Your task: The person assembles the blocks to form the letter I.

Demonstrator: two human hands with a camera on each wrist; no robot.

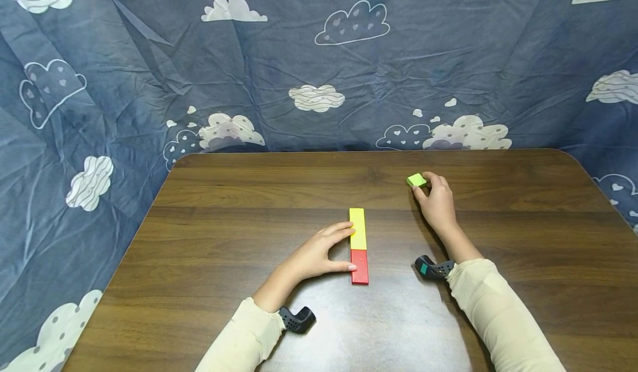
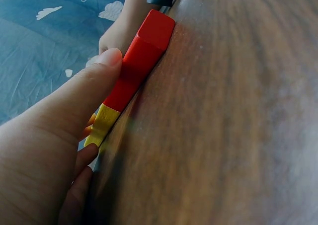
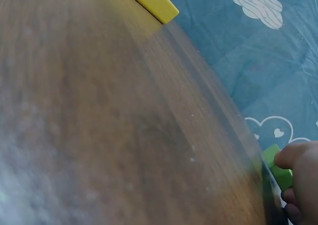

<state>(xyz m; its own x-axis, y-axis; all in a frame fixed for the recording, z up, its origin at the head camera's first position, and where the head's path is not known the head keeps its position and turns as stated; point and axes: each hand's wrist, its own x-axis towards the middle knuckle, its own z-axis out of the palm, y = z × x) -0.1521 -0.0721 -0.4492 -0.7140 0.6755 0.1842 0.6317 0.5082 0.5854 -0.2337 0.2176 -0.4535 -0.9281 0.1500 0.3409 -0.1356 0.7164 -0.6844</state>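
Note:
A yellow block (image 1: 358, 231) and a red block (image 1: 360, 275) lie end to end in one line on the wooden table, the yellow one farther away. My left hand (image 1: 316, 254) is at their left side, its thumb touching the red block (image 2: 134, 68) and its fingertips the yellow block (image 2: 103, 123). The fingers are spread and fairly straight. Farther back and to the right, my right hand (image 1: 437, 205) pinches a small green block (image 1: 416, 180) between thumb and fingers, at the tabletop. Part of the green block (image 3: 283, 177) is hidden by the fingers in the right wrist view.
The brown wooden table (image 1: 224, 217) has rounded far corners. Behind it hangs a blue cloth (image 1: 279, 56) printed with white clouds. A dark band (image 1: 432, 268) is on the right wrist, another band (image 1: 298, 320) on the left.

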